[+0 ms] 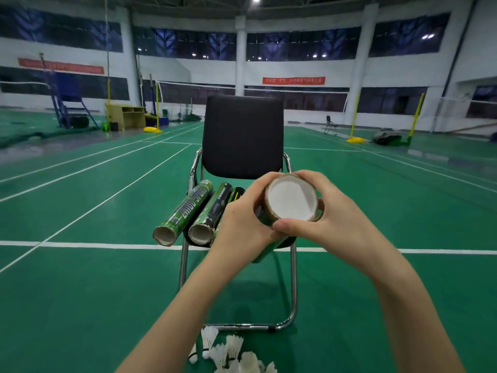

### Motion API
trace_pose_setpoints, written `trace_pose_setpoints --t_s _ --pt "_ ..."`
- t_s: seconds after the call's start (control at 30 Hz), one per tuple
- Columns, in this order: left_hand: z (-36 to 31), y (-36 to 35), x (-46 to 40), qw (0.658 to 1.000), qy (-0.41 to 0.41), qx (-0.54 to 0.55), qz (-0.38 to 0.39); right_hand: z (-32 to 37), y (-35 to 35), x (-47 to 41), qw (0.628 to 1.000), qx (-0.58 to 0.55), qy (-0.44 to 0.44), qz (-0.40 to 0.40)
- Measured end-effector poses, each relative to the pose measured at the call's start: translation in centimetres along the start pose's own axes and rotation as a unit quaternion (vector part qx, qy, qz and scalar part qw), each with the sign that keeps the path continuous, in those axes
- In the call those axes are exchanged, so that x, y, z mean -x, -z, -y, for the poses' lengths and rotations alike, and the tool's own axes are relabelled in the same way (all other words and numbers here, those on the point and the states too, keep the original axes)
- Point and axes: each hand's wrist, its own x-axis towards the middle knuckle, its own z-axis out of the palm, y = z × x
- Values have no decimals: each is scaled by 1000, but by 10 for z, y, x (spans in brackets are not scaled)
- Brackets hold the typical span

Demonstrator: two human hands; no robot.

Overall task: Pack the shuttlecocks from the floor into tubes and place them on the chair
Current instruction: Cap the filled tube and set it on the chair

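1. The tube (291,204) in hand is held out over the chair (242,135), its mouth turned toward the camera and showing a white inside. The left hand (239,224) wraps its fingers round the barrel from the left. The right hand (322,208) curls fingers over the top of the rim with the thumb pressed under it.
2. It looks like a thin cardboard tube: light, stiff along its length, easily crushed across the open mouth. I judge the barrel just behind the rim the safest hold, with a gentle squeeze; the glossy printed wrap may slip in a loose hand.
3. Three more tubes (185,214) lie side by side on the chair seat toward its left edge, open ends overhanging the front edge. They could roll, so the next one wants laying snug against them.
4. The shuttlecocks (231,354) lie clustered on the floor in front of the chair's base rail, none packed that I can see. Their feathers are light and fragile; better to pinch each by the cork base and feed it cork first.
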Motion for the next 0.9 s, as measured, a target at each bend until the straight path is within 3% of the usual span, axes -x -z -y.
trace_pose_setpoints --t_s 0.13,0.27,0.5,0.77,0.9 --pt "3 -3 -7 1000 -28 6 14 -2 0 1 999 -16 22 -44" --pt "40 5 -6 997 20 48 56 -24 -13 -7 995 -10 41 -87" --pt "139 26 5 974 159 -151 66 -91 -46 -44 993 -28 41 -103" --pt "220 18 -21 934 143 -303 127 -160 -87 -98 996 -18 32 -82" --pt "256 14 -31 889 139 -376 222 -192 -113 -114 998 -7 36 -59"
